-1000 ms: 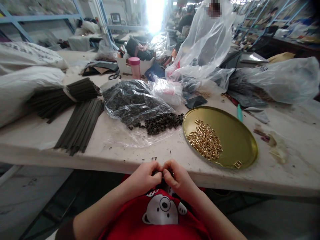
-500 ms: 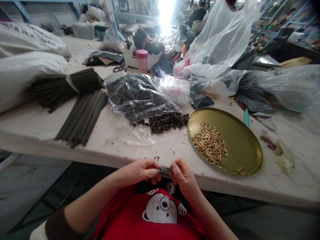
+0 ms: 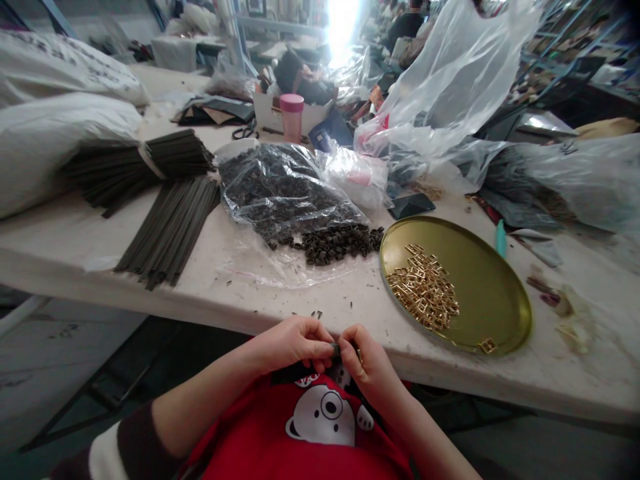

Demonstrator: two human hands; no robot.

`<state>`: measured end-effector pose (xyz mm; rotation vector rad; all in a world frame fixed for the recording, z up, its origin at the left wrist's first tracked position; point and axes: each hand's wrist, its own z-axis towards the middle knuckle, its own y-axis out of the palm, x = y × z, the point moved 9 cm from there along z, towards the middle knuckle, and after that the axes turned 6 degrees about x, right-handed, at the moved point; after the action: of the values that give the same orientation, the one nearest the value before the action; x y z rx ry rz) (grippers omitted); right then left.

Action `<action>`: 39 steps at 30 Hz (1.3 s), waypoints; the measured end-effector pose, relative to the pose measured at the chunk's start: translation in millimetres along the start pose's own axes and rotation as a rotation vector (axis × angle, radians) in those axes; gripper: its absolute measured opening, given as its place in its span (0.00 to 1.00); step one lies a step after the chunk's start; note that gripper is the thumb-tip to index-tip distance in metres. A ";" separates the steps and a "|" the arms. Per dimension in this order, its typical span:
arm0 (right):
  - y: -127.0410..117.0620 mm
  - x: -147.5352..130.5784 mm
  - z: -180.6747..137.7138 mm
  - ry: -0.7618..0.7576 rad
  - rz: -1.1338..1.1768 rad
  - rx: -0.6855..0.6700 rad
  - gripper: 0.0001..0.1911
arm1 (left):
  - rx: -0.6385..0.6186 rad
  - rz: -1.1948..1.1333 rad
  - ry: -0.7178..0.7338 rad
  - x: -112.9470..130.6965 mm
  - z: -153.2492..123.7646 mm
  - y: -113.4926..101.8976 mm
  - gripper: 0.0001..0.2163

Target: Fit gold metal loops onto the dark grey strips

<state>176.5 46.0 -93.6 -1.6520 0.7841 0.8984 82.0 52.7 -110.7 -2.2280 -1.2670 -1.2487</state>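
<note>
Just in front of the table edge, my two hands almost meet. A short piece of dark strap [image 3: 335, 349] shows between them. The thumb and fingers of my left hand [image 3: 309, 343] are closed on its left end. My right hand [image 3: 369, 360] pinches at the other end, and a small gold glint, perhaps a buckle, shows among its fingers. Most of the strap is hidden by the fingers. Beyond the hands, small dark loops [image 3: 333, 245] spill from a clear plastic bag [image 3: 290, 187]. Gold buckles [image 3: 425, 290] lie heaped on a round gold tray [image 3: 493, 287].
Bundled dark strips [image 3: 173, 157] and loose dark strips [image 3: 170, 227] lie on the left beside white sacks [image 3: 60, 127]. A phone [image 3: 411, 206], a pink-lidded jar [image 3: 292, 119], scissors [image 3: 245, 131] and a turquoise tool [image 3: 501, 239] are farther back. Plastic bags [image 3: 450, 80] crowd the right.
My hands have drawn closer together, and less of the strap shows between them. A gold glint now shows in my right hand. The view has shifted slightly.
</note>
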 end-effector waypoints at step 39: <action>0.1 -7.3 -10.4 -0.089 0.045 -0.069 0.09 | -0.099 0.274 0.081 13.4 -8.1 22.1 0.08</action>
<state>174.6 36.3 -85.6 -1.6486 0.7386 1.0334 98.6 42.6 -91.7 -2.2980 -0.8519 -1.3034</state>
